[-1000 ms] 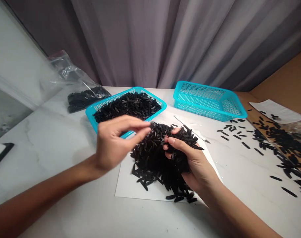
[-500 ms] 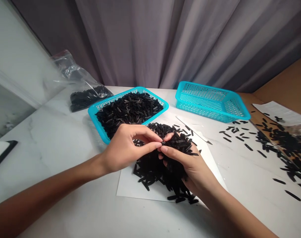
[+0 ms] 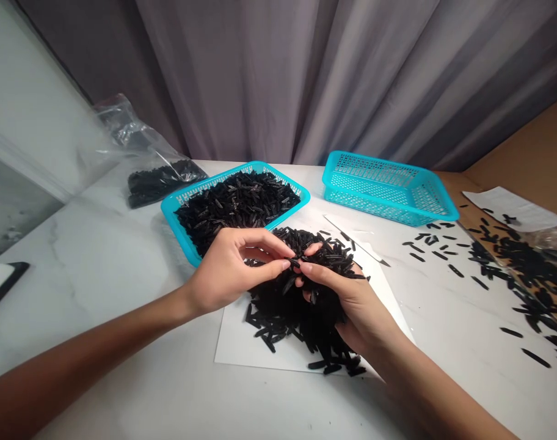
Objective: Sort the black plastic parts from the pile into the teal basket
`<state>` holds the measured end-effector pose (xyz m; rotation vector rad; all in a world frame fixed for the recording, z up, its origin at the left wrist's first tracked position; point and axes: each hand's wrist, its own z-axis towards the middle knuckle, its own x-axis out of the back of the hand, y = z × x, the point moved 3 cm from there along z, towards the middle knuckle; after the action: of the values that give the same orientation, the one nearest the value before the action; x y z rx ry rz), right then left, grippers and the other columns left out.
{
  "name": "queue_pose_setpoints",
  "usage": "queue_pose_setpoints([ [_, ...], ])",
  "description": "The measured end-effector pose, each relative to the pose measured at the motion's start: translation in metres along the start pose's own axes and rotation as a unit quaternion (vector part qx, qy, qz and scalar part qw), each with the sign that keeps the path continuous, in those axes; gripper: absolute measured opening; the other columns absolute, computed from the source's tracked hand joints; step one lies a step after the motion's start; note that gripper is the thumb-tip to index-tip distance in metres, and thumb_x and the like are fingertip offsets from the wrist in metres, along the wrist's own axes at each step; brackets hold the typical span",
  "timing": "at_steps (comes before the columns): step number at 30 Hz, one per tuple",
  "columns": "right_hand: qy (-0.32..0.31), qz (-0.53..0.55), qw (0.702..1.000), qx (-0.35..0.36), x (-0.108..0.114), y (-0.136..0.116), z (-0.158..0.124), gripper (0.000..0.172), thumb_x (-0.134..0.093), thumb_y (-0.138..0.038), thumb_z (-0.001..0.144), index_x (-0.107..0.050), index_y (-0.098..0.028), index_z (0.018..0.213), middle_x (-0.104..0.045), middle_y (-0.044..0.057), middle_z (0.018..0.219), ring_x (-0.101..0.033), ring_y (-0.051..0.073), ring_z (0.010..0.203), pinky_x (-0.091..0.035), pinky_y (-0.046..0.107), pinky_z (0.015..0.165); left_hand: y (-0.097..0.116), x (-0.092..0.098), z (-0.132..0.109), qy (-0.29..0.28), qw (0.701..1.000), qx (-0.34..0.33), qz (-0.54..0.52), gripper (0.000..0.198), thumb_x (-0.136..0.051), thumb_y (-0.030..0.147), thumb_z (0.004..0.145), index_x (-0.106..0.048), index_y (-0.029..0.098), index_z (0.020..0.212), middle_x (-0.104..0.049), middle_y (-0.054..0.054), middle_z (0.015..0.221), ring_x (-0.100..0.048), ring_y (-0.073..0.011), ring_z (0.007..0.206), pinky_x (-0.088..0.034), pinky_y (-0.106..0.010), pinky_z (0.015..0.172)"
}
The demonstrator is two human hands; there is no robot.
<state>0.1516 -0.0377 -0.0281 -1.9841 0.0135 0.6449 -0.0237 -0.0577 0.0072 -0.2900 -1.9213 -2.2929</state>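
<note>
nearest, a white sheet (image 3: 235, 345) lies on the marbled tabletop (image 3: 145, 385), bearing a heap of black pieces (image 3: 301, 305). over that heap, the left hand (image 3: 237, 269) pinches one black strip (image 3: 294, 263) between thumb and forefinger. the right hand (image 3: 363, 305) is curled around a handful of similar strips (image 3: 333, 260), its thumb laid across them. the two hands meet at the pinched strip, and i cannot tell whether the right fingertips grip it too. to the right, loose pieces (image 3: 512, 332) lie scattered. beyond the hands, a turquoise basket (image 3: 302, 198) is full of black pieces; a second basket (image 3: 374, 206) stands to its right. farther left, a clear plastic bag (image 3: 159, 183) holds more, before a grey curtain (image 3: 237, 79).
</note>
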Motion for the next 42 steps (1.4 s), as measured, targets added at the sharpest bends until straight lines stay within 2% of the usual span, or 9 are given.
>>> queue_pose_setpoints([
  [7, -0.003, -0.003, 1.0, -0.001, -0.001, 0.0, -0.001, 0.026, -0.083, -0.03, 0.076, -0.064, -0.024, 0.093, -0.068, -0.002, 0.075, -0.059, 0.013, 0.068, -0.045, 0.022, 0.06, -0.003, -0.004, 0.0, 0.002, 0.999, 0.013, -0.03, 0.007, -0.077, 0.017, 0.079, -0.075, 0.016, 0.086, -0.076, -0.002, 0.084, -0.073, -0.0137, 0.079, -0.061, -0.019, 0.072],
  [13, -0.01, 0.01, 1.0, 0.011, 0.0, -0.002, -0.001, 0.025, -0.082, -0.027, 0.077, -0.062, -0.025, 0.093, -0.067, -0.003, 0.073, -0.06, 0.013, 0.068, -0.046, 0.021, 0.061, -0.001, -0.005, -0.002, 0.01, 1.0, 0.0, -0.004, 0.008, -0.076, 0.017, 0.078, -0.077, 0.017, 0.086, -0.077, -0.003, 0.084, -0.073, -0.0153, 0.079, -0.062, -0.021, 0.071],
  [28, -0.032, 0.047, 0.998, 0.023, -0.001, -0.005, -0.002, 0.027, -0.084, -0.02, 0.073, -0.065, -0.024, 0.092, -0.068, -0.003, 0.078, -0.063, 0.012, 0.068, -0.05, 0.021, 0.059, 0.003, -0.007, -0.006, 0.028, 0.999, -0.022, 0.007, 0.006, -0.078, 0.02, 0.08, -0.078, 0.018, 0.085, -0.077, -0.002, 0.083, -0.073, -0.014, 0.076, -0.061, -0.019, 0.07],
  [30, -0.039, 0.047, 0.998, 0.028, -0.002, -0.005, -0.003, 0.027, -0.084, -0.021, 0.073, -0.065, -0.024, 0.091, -0.068, -0.003, 0.078, -0.063, 0.012, 0.068, -0.05, 0.021, 0.059, 0.005, -0.007, -0.007, 0.027, 0.998, -0.045, 0.023, 0.005, -0.076, 0.02, 0.081, -0.078, 0.018, 0.086, -0.077, -0.002, 0.083, -0.073, -0.0137, 0.075, -0.06, -0.02, 0.069],
  [33, -0.041, 0.032, 0.998, 0.036, -0.003, -0.007, -0.004, 0.027, -0.085, -0.022, 0.073, -0.064, -0.026, 0.09, -0.069, -0.003, 0.081, -0.064, 0.012, 0.07, -0.05, 0.022, 0.062, 0.01, -0.007, -0.008, 0.045, 0.987, -0.129, 0.087, 0.005, -0.075, 0.016, 0.083, -0.077, 0.018, 0.086, -0.076, -0.002, 0.083, -0.071, -0.0132, 0.075, -0.058, -0.022, 0.07],
  [38, -0.039, -0.012, 0.997, 0.064, -0.006, -0.009, -0.006, 0.028, -0.086, -0.023, 0.071, -0.064, -0.026, 0.088, -0.069, -0.003, 0.08, -0.063, 0.013, 0.07, -0.049, 0.024, 0.065, 0.018, -0.006, -0.015, 0.107, 0.928, -0.286, 0.215, 0.009, -0.074, 0.011, 0.082, -0.075, 0.02, 0.085, -0.075, -0.003, 0.082, -0.069, -0.0145, 0.077, -0.056, -0.027, 0.071],
  [42, -0.043, -0.056, 0.993, 0.099, -0.007, -0.01, -0.008, 0.027, -0.085, -0.025, 0.072, -0.063, -0.026, 0.088, -0.067, -0.002, 0.081, -0.062, 0.015, 0.07, -0.049, 0.028, 0.067, 0.02, -0.007, -0.02, 0.091, 0.895, -0.348, 0.264, 0.017, -0.071, 0.004, 0.081, -0.071, 0.019, 0.088, -0.075, -0.003, 0.083, -0.068, -0.0159, 0.079, -0.056, -0.029, 0.072],
])
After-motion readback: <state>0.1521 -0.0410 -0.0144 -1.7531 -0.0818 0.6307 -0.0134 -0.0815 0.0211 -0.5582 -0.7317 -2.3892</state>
